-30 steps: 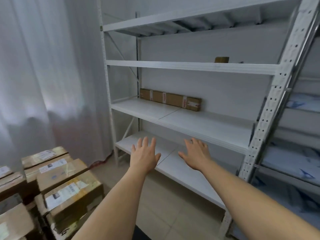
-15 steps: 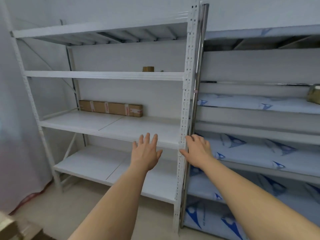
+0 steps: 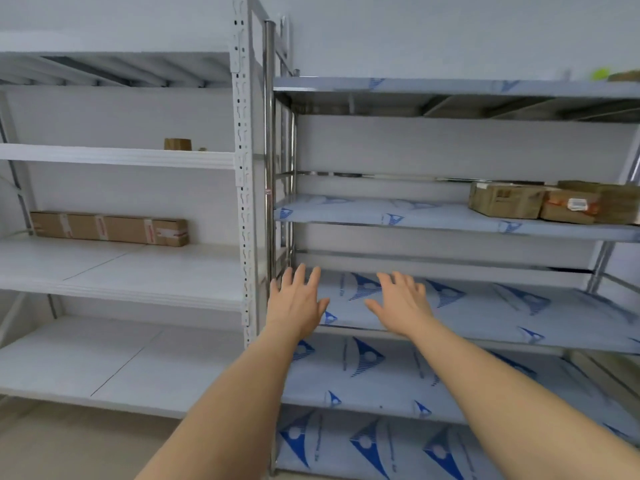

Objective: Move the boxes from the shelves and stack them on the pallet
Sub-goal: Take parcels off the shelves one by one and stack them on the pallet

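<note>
Both hands empty: your left hand (image 3: 298, 304) and right hand (image 3: 401, 304) are stretched out ahead of you, fingers spread and straight, holding nothing and touching nothing as far as the view shows. They hover in front of the bare film-covered shelf (image 3: 485, 313) of the steel rack. The nearest boxes sit up and to the right of your right hand, one shelf higher: a cardboard box (image 3: 504, 199) with a second, labelled box (image 3: 568, 206) just beside it and a third box (image 3: 620, 202) at the frame edge. A long flat carton (image 3: 109, 227) lies well to the left of your left hand on the white rack's middle shelf, and a small box (image 3: 177, 144) sits on the shelf above that. The step in hand looks like reaching for the next box. To do it well, commit to one target; the right-hand cluster is closer. Raise both hands to that shelf, take the outermost box on opposite sides, palms flat, and slide it toward you before lifting so the neighbours stay put. Against the frame half a second back: the view has swung right, the white rack has shifted left, the steel rack now fills the centre, and the boxes on it have come into view. Your hands keep the same spread, empty pose. The pallet is not in view.
</note>
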